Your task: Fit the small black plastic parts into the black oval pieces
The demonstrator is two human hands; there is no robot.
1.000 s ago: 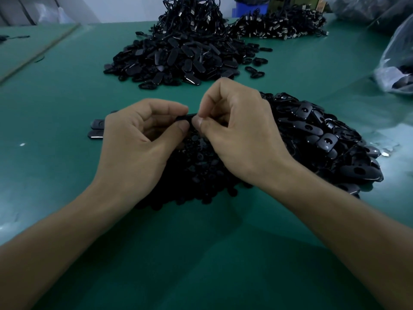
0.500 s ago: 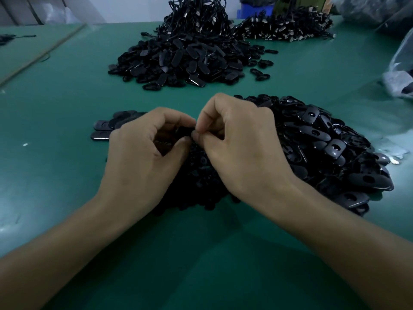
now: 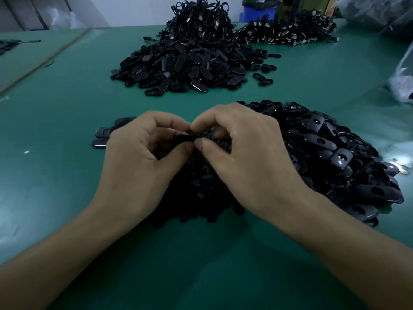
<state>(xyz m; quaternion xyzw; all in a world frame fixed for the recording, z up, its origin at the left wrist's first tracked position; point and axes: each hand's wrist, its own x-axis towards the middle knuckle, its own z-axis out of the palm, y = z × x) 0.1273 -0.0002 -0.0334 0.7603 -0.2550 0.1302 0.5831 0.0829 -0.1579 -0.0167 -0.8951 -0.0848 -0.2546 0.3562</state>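
- Left hand (image 3: 143, 157): clenched around a black oval piece (image 3: 184, 138), which is gripped between the thumb and the curled fingers, above the near heap.
- Right hand (image 3: 250, 162): thumb and forefinger are pinched together at the end of that piece. A small black part (image 3: 196, 134) is judged to be held there, though most of it is hidden by the fingertips.
- Step in hand: the seating of one part into one oval piece is judged to be under way. Whether the part is fully home cannot be told.
- Next move: firm pressure along the line of the opening is called for, with the oval piece held steady. After that the joined piece is to be set aside and a fresh pair picked up.
- Supply of small parts (image 3: 201, 198): a loose heap is seen on the green worktop (image 3: 67, 108), directly under both hands.
- Supply of holed oval pieces (image 3: 330, 153): a broad heap is seen just right of the hands and touching the small parts.
- Far heap (image 3: 183, 66): oval pieces are piled well beyond the hands, and a few more (image 3: 101, 142) lie just left of the left hand.
- Containers: a blue bin (image 3: 257, 13) stands behind the worktop, its contents hidden. A clear plastic bag (image 3: 402, 79) lies at the right edge, and dark items inside it cannot be identified.
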